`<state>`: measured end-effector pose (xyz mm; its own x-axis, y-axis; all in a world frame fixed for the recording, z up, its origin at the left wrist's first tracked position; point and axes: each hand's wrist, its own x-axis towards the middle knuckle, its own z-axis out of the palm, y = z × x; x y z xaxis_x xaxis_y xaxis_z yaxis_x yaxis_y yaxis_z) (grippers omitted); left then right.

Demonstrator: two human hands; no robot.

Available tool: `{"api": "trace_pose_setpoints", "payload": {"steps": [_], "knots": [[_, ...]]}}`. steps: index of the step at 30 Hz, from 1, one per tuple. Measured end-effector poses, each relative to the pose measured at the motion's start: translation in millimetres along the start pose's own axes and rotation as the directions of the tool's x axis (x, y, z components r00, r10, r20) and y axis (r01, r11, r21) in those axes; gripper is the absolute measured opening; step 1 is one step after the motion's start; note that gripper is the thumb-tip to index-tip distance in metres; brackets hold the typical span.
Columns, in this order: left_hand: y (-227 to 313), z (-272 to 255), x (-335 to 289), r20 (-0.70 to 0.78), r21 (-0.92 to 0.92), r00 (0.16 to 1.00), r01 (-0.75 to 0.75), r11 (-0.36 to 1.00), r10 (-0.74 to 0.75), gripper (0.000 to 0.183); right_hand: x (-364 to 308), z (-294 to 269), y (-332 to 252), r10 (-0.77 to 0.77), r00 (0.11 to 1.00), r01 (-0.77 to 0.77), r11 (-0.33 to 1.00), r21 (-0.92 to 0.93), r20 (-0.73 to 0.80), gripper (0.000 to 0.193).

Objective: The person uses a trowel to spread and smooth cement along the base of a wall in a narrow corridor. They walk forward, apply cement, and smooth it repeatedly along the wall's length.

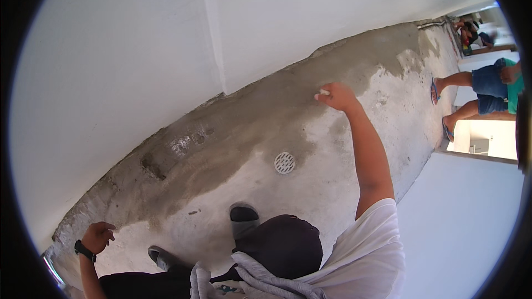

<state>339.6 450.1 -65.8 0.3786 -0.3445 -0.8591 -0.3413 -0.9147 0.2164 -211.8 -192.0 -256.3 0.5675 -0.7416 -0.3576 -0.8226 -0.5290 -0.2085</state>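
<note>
My right hand is stretched out ahead over the damp grey floor, its fingers closed. A small whitish piece shows at its fingertips, too small to name. My left hand is held low at the left with a black watch on the wrist. Its fingers are loosely bent and apart, and nothing shows in them. Between the two arms, a round white slotted drain cover is set in the concrete floor.
A white wall runs along the far side, with dark wet cement at its foot. At the right stands a person in denim shorts and flip-flops, near a doorway. More people are farther back. My dark slippers rest on the floor.
</note>
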Motion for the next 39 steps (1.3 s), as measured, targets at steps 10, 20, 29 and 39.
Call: {"api": "trace_pose_setpoints", "payload": {"steps": [10, 20, 29, 39], "knots": [[-2.4, 0.4, -6.3, -0.002, -0.036, 0.998, 0.068, 0.997, -0.068, 0.025, 2.9, -17.4, 36.8, 0.12, 0.991, -0.103, 0.971, 0.217, -0.064, 0.052], [-3.7, -0.7, 1.1, -0.001, -0.083, 0.997, 0.072, 0.994, -0.073, 0.026, -17.6, 8.6, -10.3, 0.226, 0.959, -0.204, 0.97, 0.134, -0.172, 0.054], [-4.3, -1.1, 1.8, -0.021, -0.087, 0.999, 0.031, 0.996, -0.033, 0.025, -15.9, 4.8, -7.2, 0.256, 0.948, -0.234, 0.963, 0.132, -0.188, 0.055], [-9.0, -3.6, 4.4, 0.023, -0.09, 0.997, 0.072, 0.993, -0.07, 0.024, -8.4, 0.3, 7.4, 0.222, 0.956, -0.201, 0.972, 0.12, -0.193, 0.054]]}}
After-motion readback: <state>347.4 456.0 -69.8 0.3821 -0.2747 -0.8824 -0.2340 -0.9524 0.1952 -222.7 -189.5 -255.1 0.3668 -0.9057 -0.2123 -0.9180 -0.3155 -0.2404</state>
